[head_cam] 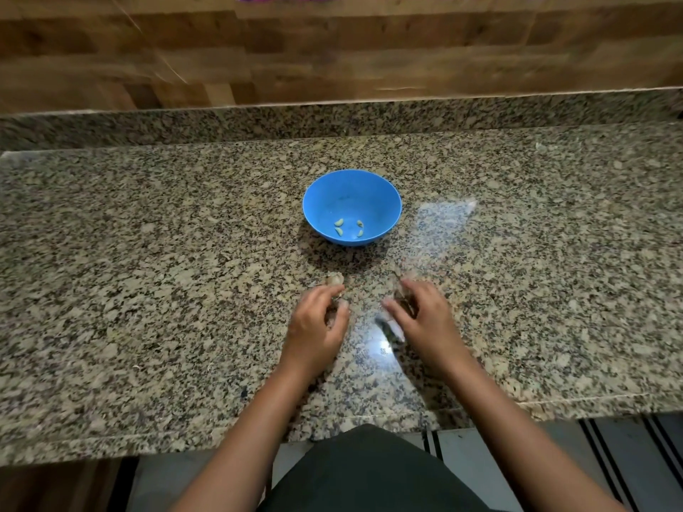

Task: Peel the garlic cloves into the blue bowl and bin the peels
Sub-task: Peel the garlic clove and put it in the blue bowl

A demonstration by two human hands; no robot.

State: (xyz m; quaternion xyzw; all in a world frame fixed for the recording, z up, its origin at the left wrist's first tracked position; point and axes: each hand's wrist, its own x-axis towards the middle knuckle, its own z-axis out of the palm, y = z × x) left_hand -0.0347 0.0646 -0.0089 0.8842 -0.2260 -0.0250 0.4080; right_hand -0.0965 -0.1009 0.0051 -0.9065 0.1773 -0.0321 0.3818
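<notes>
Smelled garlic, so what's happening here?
A person is at the granite counter. The left hand and right hand, fingers curled, work just in front of the blue bowl; what they hold is too blurred to tell. A few peeled cloves lie in the bowl, a garlic piece by the left fingertips.

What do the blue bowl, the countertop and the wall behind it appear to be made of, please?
Blue bowl: probably plastic, from its even colour, thin rim and soft sheen. Countertop: polished granite by its look, speckled tan-and-black grain with glare. Wall: wood-pattern planks; real wood or laminate cannot be told.
</notes>
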